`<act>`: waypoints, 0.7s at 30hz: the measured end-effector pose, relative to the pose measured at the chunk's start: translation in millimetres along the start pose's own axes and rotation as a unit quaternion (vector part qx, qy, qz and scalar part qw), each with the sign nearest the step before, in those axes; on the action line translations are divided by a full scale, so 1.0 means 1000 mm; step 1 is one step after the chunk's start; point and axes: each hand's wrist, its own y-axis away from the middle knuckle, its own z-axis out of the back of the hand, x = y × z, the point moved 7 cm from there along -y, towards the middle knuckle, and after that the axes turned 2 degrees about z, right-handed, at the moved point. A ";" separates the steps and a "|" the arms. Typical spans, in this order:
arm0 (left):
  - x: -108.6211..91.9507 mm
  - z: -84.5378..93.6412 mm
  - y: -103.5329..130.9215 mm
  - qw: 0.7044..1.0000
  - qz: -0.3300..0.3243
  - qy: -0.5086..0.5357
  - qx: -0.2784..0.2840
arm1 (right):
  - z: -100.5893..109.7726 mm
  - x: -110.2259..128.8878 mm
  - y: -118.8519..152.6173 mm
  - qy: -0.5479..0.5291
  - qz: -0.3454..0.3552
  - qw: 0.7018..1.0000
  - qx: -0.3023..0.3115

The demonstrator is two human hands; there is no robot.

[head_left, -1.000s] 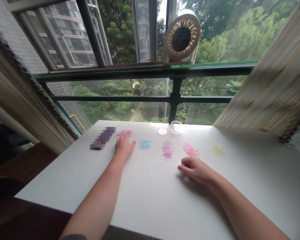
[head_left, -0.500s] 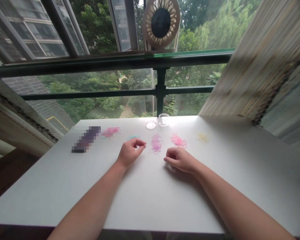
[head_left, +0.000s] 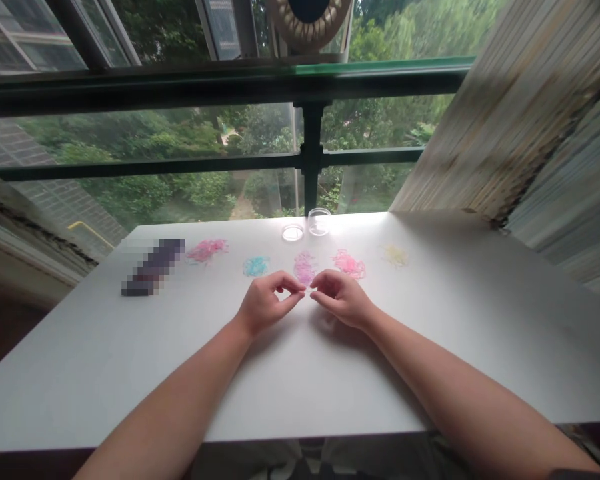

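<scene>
My left hand (head_left: 273, 303) is closed in a pinch, thumb against forefinger, over the white table (head_left: 260, 393). Anything at its fingertips is too small to name. My right hand (head_left: 343, 298) faces it at a short distance, its thumb and forefinger curved with a small gap between them. Just beyond the fingertips lies a pile of thin purple loops, like small rubber bands (head_left: 305, 265). Similar pink bands (head_left: 349, 264) lie behind my right hand, and blue bands (head_left: 256, 266) behind my left.
Mixed pink bands (head_left: 207, 251) lie farther left, beside a pixelated dark oblong (head_left: 155, 267). Yellow bands (head_left: 395, 255) are on the right. At the back edge stand a clear round dish (head_left: 320, 223) and a shallow clear lid (head_left: 293, 233). A green railing (head_left: 205, 87) and window are beyond.
Both hands have come together, my right hand moving left and my left hand slightly right, in front of the purple bands. The view has tipped down, and the blue bands now show fully.
</scene>
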 end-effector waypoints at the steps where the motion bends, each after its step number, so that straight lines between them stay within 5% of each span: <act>1: 0.000 -0.001 0.000 1.000 0.000 -0.001 0.004 | 0.000 0.000 0.000 0.002 0.001 1.000 0.001; 21: -0.007 -0.009 0.001 0.998 0.003 -0.014 0.064 | -0.002 0.006 0.002 0.024 0.000 1.000 0.018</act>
